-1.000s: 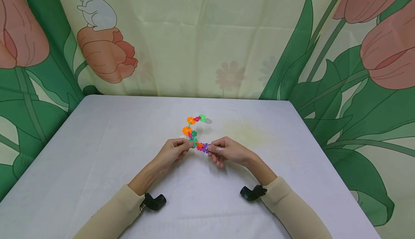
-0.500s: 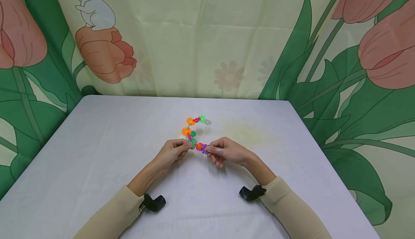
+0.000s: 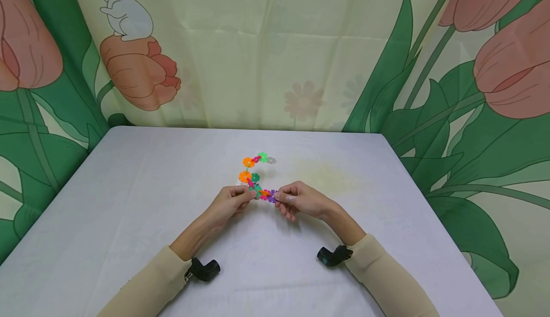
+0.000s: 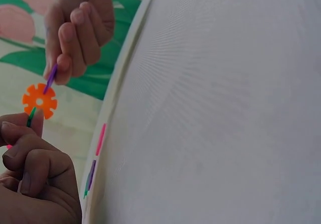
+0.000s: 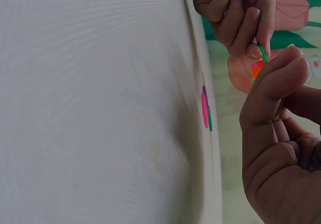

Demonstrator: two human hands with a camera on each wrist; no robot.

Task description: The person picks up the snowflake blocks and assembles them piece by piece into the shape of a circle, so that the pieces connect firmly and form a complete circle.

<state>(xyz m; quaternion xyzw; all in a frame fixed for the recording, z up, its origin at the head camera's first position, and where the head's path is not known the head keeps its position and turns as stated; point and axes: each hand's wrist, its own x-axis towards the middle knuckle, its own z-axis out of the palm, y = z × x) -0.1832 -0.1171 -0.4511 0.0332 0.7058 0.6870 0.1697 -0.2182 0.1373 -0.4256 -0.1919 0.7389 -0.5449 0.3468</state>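
Between both hands hangs a curved chain of notched, flower-shaped plastic discs (image 3: pixel 245 176) in orange, pink, green, purple and clear. My left hand (image 3: pixel 229 200) pinches a green disc (image 4: pixel 31 117) of it between thumb and forefinger. At the chain's near right end, my right hand (image 3: pixel 305 200) pinches a purple disc (image 3: pixel 272 196). An orange disc (image 4: pixel 39 109) joins the green and purple ones in the left wrist view. The far end bends back and right to a light green disc (image 3: pixel 263 157) and a clear disc (image 3: pixel 271 160). My right fingers hide most of the chain in the right wrist view.
A white cloth covers the table (image 3: pixel 129 188), with a faint yellowish stain (image 3: pixel 326 176) right of the chain. Thin pink (image 4: pixel 101 139) and purple strips (image 4: pixel 92 175) show along the table rim in the left wrist view. A printed curtain (image 3: pixel 232 68) hangs behind.
The chain's far part has swung slightly to the left. Both hands stay almost in place, still pinching the chain.
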